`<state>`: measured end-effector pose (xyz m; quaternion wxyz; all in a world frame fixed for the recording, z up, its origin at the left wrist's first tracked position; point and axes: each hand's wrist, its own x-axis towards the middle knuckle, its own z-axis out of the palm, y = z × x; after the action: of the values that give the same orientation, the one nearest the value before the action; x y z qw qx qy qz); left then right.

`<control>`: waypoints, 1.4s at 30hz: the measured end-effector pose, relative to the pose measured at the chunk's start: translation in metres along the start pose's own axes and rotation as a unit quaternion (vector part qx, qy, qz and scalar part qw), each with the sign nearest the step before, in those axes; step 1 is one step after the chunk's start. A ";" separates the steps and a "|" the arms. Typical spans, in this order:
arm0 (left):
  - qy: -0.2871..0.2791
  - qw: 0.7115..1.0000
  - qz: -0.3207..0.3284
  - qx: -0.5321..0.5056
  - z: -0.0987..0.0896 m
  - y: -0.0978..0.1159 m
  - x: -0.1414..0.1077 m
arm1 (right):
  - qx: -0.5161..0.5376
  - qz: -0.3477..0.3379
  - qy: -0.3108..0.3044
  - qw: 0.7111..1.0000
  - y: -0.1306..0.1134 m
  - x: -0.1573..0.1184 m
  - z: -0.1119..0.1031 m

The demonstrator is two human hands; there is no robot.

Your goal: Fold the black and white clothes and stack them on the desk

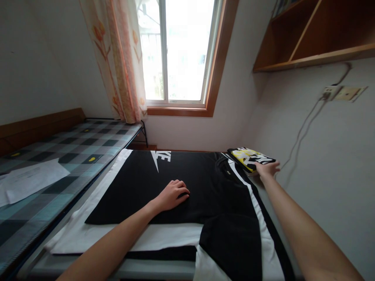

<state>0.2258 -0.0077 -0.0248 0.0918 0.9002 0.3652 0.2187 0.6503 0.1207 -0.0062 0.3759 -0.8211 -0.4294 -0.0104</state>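
T-shirt, black with white lettering, is lying flat over a white fabric layer, collar pointing right, long axis running left-right; the left hand is resting open on it, seemingly steadying it, while the right hand is touching a folded black-white-yellow cloth bundle, its grip unclear; shifting the bundle is probably calling for a firm pinch

Window in the far wall, wood frame, bright daylight. Floral curtain hung on its left side. Bed at left had a checked cover, loose papers on top. Right: white wall, open wooden shelf above outlets with a plugged cord.
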 end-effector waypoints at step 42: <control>-0.048 0.850 -0.482 0.207 -0.058 -0.113 -0.096 | -0.190 -0.287 -0.261 0.902 -0.023 -0.162 0.003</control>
<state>0.0683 0.0063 -0.0412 0.0142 0.6188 0.7851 0.0226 0.5305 0.0183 -0.0494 0.0678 -0.6917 -0.7188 0.0156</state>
